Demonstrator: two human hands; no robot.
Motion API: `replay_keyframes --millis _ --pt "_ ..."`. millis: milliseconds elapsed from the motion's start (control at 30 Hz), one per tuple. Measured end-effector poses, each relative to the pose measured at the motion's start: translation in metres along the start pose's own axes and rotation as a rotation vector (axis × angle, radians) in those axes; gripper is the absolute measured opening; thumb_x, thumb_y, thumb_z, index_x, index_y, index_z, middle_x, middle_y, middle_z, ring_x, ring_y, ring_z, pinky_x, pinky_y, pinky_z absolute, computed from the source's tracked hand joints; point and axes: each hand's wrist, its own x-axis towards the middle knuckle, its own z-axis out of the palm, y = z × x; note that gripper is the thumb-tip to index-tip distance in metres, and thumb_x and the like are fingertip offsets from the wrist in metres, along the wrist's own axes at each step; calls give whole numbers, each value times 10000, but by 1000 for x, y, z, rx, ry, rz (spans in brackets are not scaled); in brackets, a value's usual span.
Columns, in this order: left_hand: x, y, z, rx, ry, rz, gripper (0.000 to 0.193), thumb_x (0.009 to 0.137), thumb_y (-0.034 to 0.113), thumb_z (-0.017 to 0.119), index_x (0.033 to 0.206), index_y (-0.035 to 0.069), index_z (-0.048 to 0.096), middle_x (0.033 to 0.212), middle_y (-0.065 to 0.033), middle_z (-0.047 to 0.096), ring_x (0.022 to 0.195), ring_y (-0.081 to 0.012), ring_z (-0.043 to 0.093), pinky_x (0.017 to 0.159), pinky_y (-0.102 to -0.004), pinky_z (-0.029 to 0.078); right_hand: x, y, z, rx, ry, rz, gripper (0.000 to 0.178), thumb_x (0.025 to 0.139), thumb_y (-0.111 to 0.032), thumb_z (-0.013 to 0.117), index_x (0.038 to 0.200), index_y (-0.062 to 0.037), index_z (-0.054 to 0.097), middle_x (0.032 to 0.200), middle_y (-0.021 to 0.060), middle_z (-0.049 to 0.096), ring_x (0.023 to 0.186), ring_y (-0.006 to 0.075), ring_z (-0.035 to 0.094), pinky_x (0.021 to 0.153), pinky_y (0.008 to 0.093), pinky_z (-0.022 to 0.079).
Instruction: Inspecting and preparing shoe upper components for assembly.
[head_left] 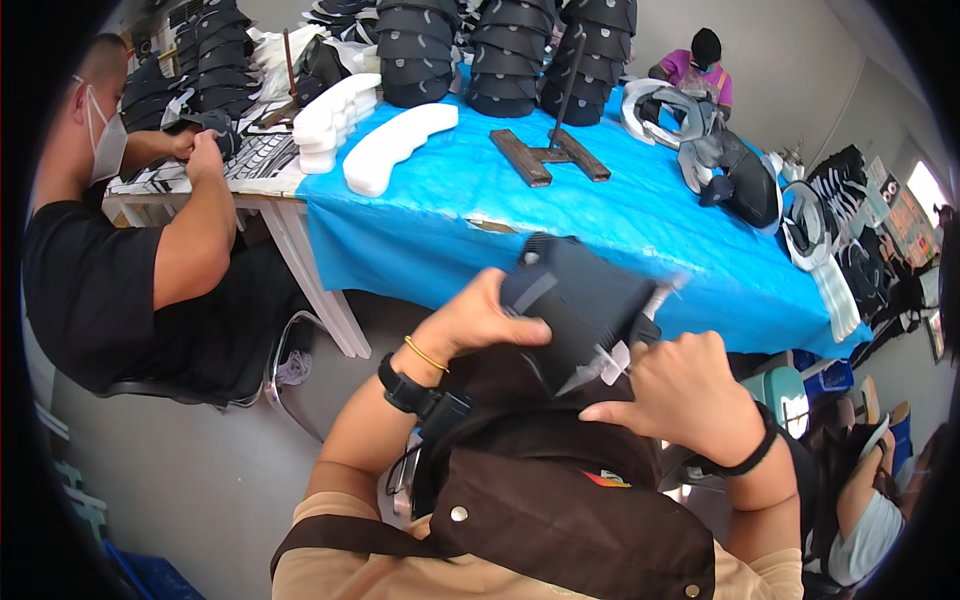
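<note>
Over my lap, in front of the table edge, a black fabric piece [585, 300] is held up, blurred by motion. A grey strip shows on its left part, and a small white tag [612, 362] hangs at its lower right edge. My left hand [485, 320] grips its left side, thumb on top and fingers hidden behind. On the right side, my right hand [680, 390] has its fingers curled at the edge beside the tag, its thumb stretched out to the left. Exactly what those fingers pinch is hidden.
A blue-covered table [430, 240] bears stacked black curved pieces [500, 60], white foam pieces [395, 150], a wooden stand [550, 155] and grey-and-black padded pieces [735, 170]. Close on my left sits a co-worker [100, 260] handling a dark piece; another person [700, 75] is behind the table.
</note>
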Motion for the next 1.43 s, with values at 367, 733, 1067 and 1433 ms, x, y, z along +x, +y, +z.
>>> replay_keyframes --millis 367,733,1067,1433 --pt "-16 -18 -28 -761 188 242 643 835 317 662 1338 8 406 1280 -105 532 1175 -224 510 1019 -380 383 40 10 -52 163 463 -184 182 795 -266 654 831 -103 581 580 45 576 520 223 589 410 350 381" --pt "-23 -36 -17 -858 211 155 596 867 353 616 1323 19 427 1261 -104 547 1153 -230 524 1006 -383 394 46 19 -39 996 162 -131 379 842 -180 623 1194 -61 552 689 50 653 626 144 624 560 258 457" --pt "-23 -36 -7 -931 121 -4 552 932 393 483 1323 9 415 1264 -140 537 1130 -262 546 987 -410 423 63 24 -25 179 483 -549 316 648 -64 599 960 -99 633 1115 38 559 1097 235 485 865 354 413" --pt "-2 -46 2 -963 156 -27 491 941 383 480 1278 28 464 1193 -116 587 1078 -248 579 940 -401 458 66 11 -32 15 68 -303 424 606 -200 625 1012 -85 586 993 93 557 1069 219 504 812 408 378"
